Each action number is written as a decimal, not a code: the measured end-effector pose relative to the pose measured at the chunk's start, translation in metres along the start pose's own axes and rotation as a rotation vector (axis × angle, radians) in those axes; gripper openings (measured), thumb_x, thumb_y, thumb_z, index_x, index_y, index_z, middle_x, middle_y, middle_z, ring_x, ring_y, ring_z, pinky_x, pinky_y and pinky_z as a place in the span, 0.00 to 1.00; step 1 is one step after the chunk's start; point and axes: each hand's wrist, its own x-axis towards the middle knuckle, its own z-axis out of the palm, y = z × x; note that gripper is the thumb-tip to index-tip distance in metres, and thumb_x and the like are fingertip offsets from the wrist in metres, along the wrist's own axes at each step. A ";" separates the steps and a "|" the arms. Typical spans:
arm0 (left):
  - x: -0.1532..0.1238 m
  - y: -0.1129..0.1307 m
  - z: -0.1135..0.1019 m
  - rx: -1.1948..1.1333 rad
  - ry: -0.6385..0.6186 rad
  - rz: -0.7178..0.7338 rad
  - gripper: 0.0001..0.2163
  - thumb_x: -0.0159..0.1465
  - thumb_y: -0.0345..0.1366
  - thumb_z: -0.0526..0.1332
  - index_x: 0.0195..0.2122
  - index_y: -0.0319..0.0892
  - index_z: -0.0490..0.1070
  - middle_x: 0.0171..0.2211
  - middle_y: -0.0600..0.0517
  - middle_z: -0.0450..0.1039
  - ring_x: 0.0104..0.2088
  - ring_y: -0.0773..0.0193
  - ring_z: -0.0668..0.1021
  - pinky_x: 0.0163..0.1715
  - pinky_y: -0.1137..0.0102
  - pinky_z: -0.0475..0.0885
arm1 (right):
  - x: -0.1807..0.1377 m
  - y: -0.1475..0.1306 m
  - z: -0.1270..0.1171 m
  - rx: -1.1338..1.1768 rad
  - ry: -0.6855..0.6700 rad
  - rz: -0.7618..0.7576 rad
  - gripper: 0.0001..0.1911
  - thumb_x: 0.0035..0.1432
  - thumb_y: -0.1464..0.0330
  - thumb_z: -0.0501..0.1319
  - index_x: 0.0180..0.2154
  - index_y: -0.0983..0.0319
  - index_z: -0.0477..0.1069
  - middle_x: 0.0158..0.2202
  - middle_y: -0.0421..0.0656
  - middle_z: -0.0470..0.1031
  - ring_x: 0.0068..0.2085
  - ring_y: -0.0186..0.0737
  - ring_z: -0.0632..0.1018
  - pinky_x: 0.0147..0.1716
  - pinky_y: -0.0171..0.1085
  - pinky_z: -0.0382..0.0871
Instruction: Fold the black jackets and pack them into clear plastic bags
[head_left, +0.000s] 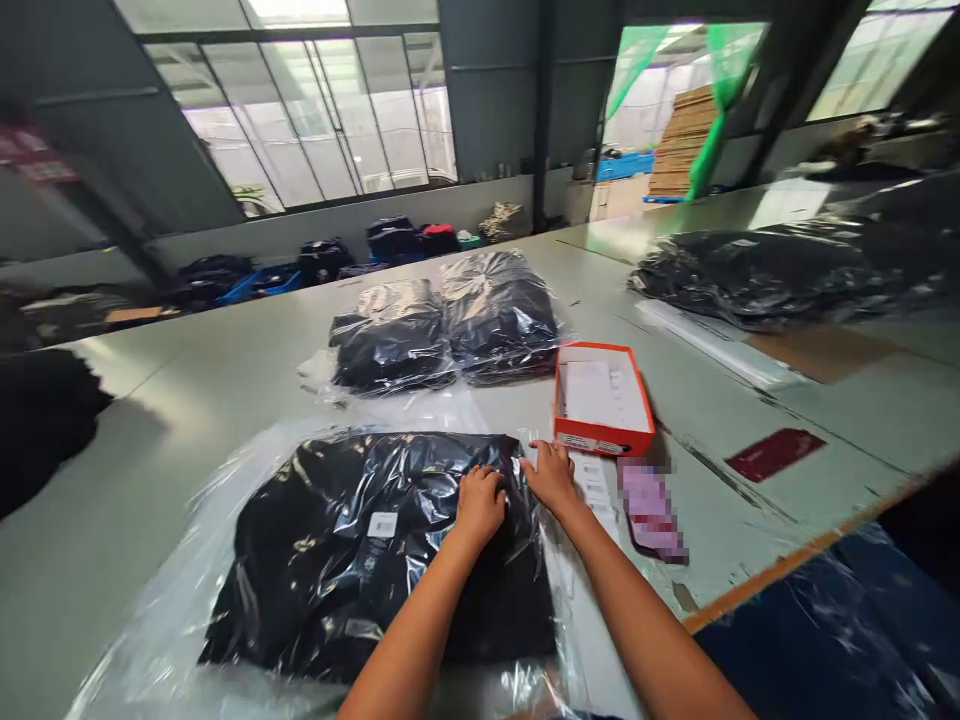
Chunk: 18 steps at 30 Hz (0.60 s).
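Observation:
A folded black garment (315, 560) lies in a clear plastic bag (169, 590) on the table in front of me. A small white label (382, 525) shows on its middle. My left hand (481, 505) rests on the garment's upper right part, palm down, with its fingers slightly bent and nothing visible in them. Just to its right, my right hand (553, 476) is at the bag's upper right edge, where its bent fingers and thumb appear to grip the plastic. The undersides of both hands are hidden.
Beyond the bag lie two bagged black garment stacks (499, 315). An orange-rimmed box (636, 440) with white cards stands right of my hands, near a blurred pink phone-like item (652, 510). A dark red card (776, 454) and more bagged garments (750, 275) lie further right; black cloth (45, 420) is left.

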 end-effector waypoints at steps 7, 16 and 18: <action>-0.033 -0.068 -0.040 -0.035 0.109 -0.308 0.17 0.59 0.29 0.54 0.49 0.40 0.69 0.52 0.47 0.68 0.54 0.62 0.68 0.54 0.71 0.61 | 0.056 -0.084 0.029 -0.072 -0.206 -0.339 0.26 0.61 0.65 0.47 0.59 0.66 0.58 0.60 0.48 0.61 0.60 0.46 0.58 0.58 0.42 0.48; -0.095 -0.131 -0.089 0.107 0.235 -1.146 0.32 0.52 0.38 0.64 0.58 0.43 0.59 0.59 0.39 0.56 0.57 0.42 0.62 0.48 0.52 0.65 | 0.105 -0.154 0.078 -0.185 -0.443 -0.464 0.28 0.60 0.64 0.48 0.60 0.67 0.56 0.56 0.56 0.65 0.55 0.51 0.69 0.50 0.47 0.62; -0.106 -0.147 -0.095 0.021 0.198 -1.309 0.42 0.49 0.42 0.66 0.63 0.45 0.49 0.61 0.36 0.50 0.56 0.36 0.62 0.45 0.46 0.65 | 0.111 -0.161 0.086 -0.230 -0.446 -0.448 0.30 0.57 0.63 0.52 0.60 0.67 0.56 0.56 0.56 0.66 0.54 0.52 0.69 0.48 0.47 0.63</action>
